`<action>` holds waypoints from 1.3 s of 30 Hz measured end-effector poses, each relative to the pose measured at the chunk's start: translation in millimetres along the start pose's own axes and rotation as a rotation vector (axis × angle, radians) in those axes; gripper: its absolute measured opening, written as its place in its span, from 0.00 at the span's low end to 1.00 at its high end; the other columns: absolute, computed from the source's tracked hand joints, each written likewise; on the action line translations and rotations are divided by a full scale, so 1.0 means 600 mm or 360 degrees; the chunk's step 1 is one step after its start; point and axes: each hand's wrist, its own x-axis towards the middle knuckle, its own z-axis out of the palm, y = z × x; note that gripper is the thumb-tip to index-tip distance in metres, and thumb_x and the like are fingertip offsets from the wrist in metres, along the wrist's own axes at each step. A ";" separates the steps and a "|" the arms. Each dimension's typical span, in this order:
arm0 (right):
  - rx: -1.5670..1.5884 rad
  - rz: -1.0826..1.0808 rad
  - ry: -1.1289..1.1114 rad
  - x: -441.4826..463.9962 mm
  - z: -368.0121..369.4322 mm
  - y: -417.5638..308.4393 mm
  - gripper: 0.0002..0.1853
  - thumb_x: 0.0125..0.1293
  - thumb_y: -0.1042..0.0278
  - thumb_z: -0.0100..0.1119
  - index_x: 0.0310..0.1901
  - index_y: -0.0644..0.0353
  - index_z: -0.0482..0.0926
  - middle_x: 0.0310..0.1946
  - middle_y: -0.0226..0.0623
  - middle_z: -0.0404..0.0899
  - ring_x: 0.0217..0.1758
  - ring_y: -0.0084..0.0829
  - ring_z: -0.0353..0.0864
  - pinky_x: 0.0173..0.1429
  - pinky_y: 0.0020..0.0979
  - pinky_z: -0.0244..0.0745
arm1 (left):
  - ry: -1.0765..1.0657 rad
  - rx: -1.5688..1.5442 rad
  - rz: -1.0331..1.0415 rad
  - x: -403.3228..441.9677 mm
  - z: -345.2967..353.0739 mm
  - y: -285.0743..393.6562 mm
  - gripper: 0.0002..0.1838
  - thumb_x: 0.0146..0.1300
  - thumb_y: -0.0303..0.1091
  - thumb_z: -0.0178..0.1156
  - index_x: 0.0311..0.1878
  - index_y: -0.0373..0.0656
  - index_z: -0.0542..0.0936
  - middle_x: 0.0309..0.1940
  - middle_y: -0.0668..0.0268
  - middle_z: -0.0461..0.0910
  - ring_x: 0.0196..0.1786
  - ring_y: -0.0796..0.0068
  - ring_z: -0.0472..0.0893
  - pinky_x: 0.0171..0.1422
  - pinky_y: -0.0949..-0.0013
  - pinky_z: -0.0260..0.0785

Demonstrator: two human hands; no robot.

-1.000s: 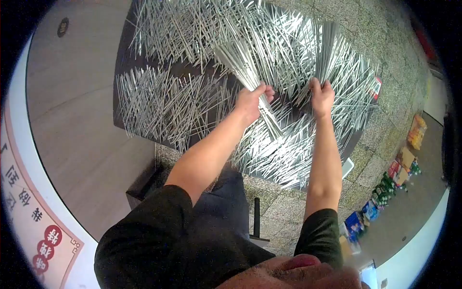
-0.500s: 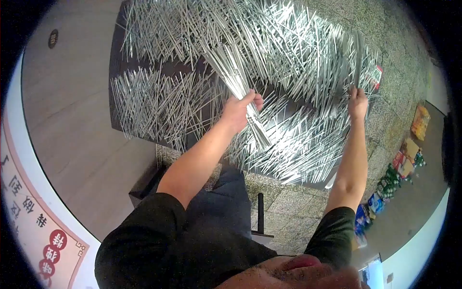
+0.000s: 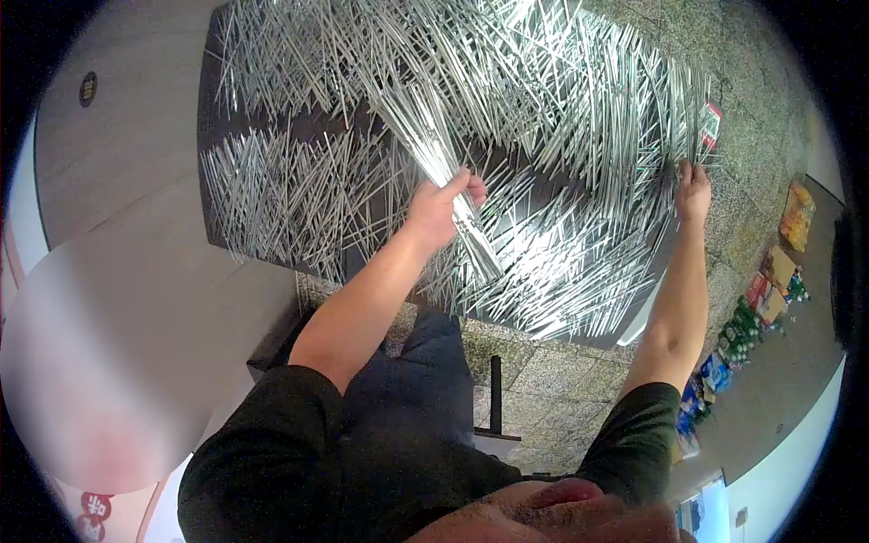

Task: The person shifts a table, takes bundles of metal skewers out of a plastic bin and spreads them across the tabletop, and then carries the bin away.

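My left hand (image 3: 439, 208) is closed around a thick bundle of thin silvery metal skewers (image 3: 424, 136), held at a slant above the table, its far end spread in a fan. At the table's right end, my right hand (image 3: 693, 188) is closed with fingers pressed together on a few metal skewers (image 3: 685, 118), which are hard to tell apart from those lying behind. Loose skewers (image 3: 299, 195) cover much of the dark table (image 3: 321, 127) in two broad bands, lying at many angles.
A red and white packet (image 3: 711, 125) lies by the table's right edge. Speckled floor tiles (image 3: 742, 190) surround it. Further right stand several colourful packages (image 3: 769, 290) and a yellow bag (image 3: 797, 217). A black upright bar (image 3: 495, 394) is near my legs.
My right hand has moved slightly right, and the skewers blurred by motion above it have come to rest along the pile. My left hand keeps its bundle. The view has shifted a little.
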 end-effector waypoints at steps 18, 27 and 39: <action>-0.0134 0.0087 -0.0106 -0.049 0.072 -0.158 0.27 0.57 0.43 0.62 0.45 0.62 0.81 0.35 0.50 0.83 0.42 0.51 0.82 0.49 0.42 0.74 | -0.0001 0.0144 0.0014 -0.023 0.012 -0.016 0.13 0.68 0.38 0.57 0.41 0.34 0.76 0.35 0.61 0.79 0.39 0.70 0.80 0.46 0.68 0.75; 0.0624 -0.0162 -0.0583 -0.245 0.024 -0.329 0.08 0.64 0.70 0.49 0.29 0.63 0.73 0.21 0.40 0.72 0.24 0.34 0.72 0.29 0.34 0.66 | -0.0277 0.0029 0.0088 -0.043 0.005 -0.033 0.17 0.67 0.38 0.58 0.48 0.30 0.76 0.44 0.54 0.80 0.48 0.64 0.81 0.59 0.62 0.72; 0.1844 0.0609 -0.1593 -0.612 0.081 -0.674 0.12 0.70 0.63 0.55 0.46 0.64 0.74 0.34 0.28 0.78 0.32 0.17 0.72 0.35 0.21 0.67 | 0.0077 0.0872 0.0627 -0.222 -0.179 0.109 0.16 0.67 0.38 0.53 0.49 0.39 0.81 0.40 0.64 0.85 0.43 0.76 0.81 0.51 0.69 0.71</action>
